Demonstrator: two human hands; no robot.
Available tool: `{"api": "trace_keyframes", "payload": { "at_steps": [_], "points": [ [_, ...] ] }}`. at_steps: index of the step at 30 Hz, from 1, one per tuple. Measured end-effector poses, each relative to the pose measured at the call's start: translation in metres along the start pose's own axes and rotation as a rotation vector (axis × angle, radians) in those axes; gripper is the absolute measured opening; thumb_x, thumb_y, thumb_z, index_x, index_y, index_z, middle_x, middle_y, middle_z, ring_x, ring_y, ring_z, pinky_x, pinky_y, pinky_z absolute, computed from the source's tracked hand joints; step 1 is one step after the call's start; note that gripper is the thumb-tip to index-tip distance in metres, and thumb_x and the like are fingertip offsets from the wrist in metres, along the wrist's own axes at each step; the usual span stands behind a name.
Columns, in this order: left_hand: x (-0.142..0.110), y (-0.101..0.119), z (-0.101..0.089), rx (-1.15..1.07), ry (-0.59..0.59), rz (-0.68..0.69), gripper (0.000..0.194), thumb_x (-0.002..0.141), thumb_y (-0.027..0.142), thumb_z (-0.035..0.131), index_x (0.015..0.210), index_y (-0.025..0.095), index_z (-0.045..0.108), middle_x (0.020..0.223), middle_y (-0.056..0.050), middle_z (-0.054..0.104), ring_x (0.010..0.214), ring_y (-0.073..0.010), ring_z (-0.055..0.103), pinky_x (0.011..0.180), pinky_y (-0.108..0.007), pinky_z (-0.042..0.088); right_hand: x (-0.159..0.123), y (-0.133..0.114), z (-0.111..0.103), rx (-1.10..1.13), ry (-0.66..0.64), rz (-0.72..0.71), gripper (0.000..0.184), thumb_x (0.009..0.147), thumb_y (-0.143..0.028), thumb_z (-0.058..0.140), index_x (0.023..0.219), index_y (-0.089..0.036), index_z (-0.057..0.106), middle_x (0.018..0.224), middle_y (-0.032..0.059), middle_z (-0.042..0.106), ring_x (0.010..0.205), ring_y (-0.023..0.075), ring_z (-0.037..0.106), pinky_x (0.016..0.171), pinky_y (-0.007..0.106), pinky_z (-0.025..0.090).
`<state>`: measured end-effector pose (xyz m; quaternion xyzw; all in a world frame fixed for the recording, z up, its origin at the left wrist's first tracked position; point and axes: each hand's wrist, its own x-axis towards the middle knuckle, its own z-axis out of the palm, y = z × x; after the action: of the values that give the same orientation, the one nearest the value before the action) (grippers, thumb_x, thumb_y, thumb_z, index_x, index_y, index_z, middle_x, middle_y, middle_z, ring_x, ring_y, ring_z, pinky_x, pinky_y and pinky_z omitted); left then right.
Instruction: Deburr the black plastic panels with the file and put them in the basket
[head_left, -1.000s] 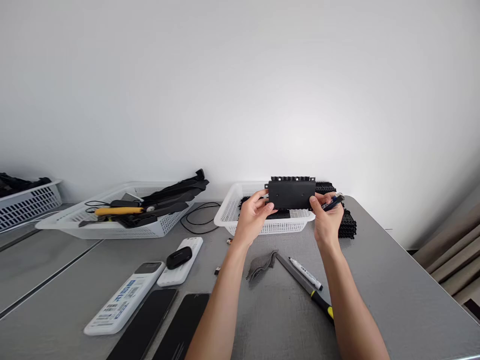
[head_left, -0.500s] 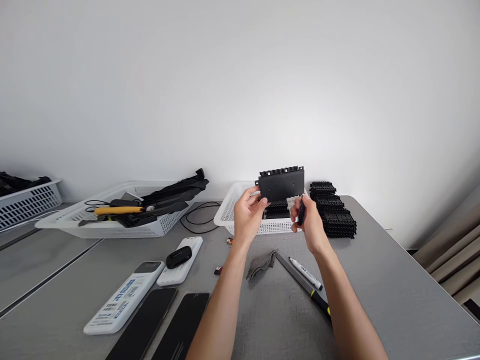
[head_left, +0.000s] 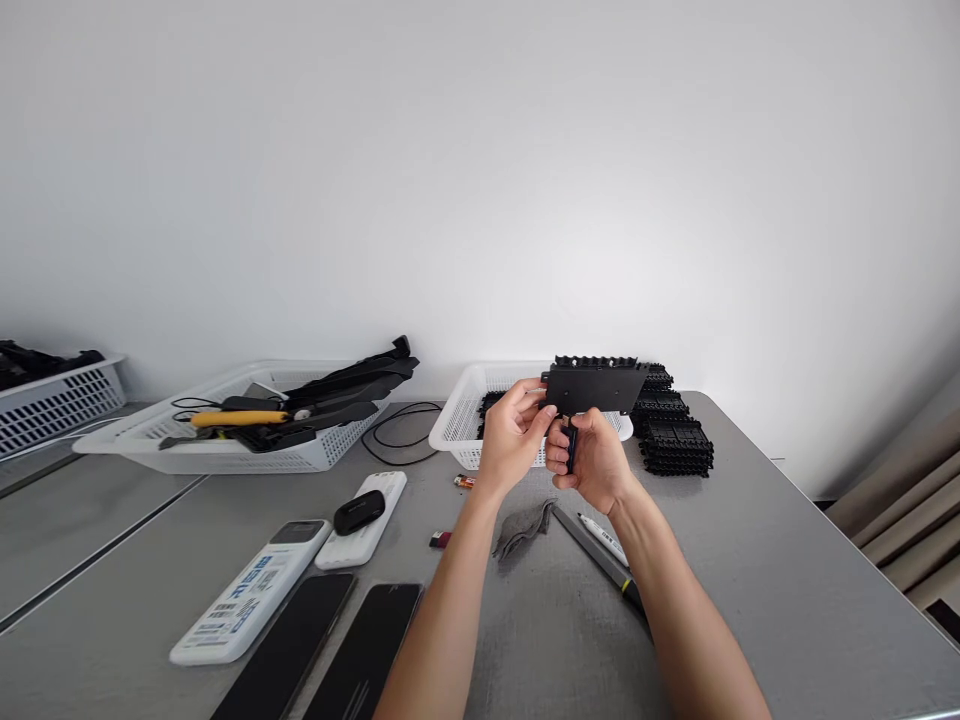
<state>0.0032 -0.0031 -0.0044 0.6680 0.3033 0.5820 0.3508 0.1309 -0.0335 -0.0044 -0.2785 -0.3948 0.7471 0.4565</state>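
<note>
My left hand (head_left: pixel 512 430) pinches a flat black plastic panel (head_left: pixel 592 388) at its left end, thumb in front. The panel is held up above the table, with a scalloped row of clips along its top edge and two small holes in its face. Below it, my right hand (head_left: pixel 596 458) is closed around a small tool with a dark handle (head_left: pixel 571 448). The tool's upper end is at the panel's lower edge; whether it touches, and what tip it has, I cannot make out. Behind both hands stands a white plastic basket (head_left: pixel 450 425) with black parts in it.
Stacked black plastic parts (head_left: pixel 677 445) stand at the right. A grey cloth (head_left: pixel 523 528), a file (head_left: pixel 592 545), a marker (head_left: pixel 602 536) and a lighter (head_left: pixel 464 482) lie nearer. At left are a tool basket (head_left: pixel 247 462), power banks (head_left: pixel 251 592) and two phones (head_left: pixel 364 655).
The panel and my left hand have moved right and slightly down. My right hand has shifted left, bringing the dark-handled tool from the panel's right corner to under its left part.
</note>
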Motion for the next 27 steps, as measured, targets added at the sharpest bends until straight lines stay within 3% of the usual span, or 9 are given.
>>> {"api": "trace_keyframes", "payload": {
  "at_steps": [13,19,27],
  "points": [
    [-0.002,0.001,0.0,0.061,-0.016,0.006,0.027,0.084,0.032,0.063,0.107,0.017,0.059,0.105,-0.011,0.073,0.087,-0.0195,0.071,0.076,-0.027,0.054,0.0,-0.001,0.001,0.033,0.032,0.015,0.021,0.067,-0.04,0.044,0.067,-0.022,0.035,0.06,-0.0046,0.026,0.052,0.0097,0.021,0.045,0.02,0.009],
    [0.0,-0.002,-0.002,0.04,0.024,0.011,0.029,0.084,0.037,0.064,0.104,0.018,0.059,0.104,-0.011,0.073,0.092,-0.0213,0.071,0.079,-0.028,0.054,-0.002,-0.002,0.0,0.061,-0.006,0.0,0.031,0.074,-0.051,0.043,0.068,-0.022,0.035,0.062,-0.0046,0.027,0.053,0.01,0.022,0.044,0.02,0.011],
    [0.005,-0.015,-0.01,-0.02,0.111,0.001,0.04,0.08,0.045,0.069,0.108,0.018,0.058,0.105,-0.011,0.072,0.096,-0.0223,0.07,0.087,-0.033,0.055,-0.004,-0.014,-0.019,0.029,0.107,-0.062,0.03,0.071,-0.048,0.044,0.062,-0.022,0.034,0.06,-0.0054,0.024,0.052,0.0096,0.016,0.043,0.021,0.007]
  ]
}}
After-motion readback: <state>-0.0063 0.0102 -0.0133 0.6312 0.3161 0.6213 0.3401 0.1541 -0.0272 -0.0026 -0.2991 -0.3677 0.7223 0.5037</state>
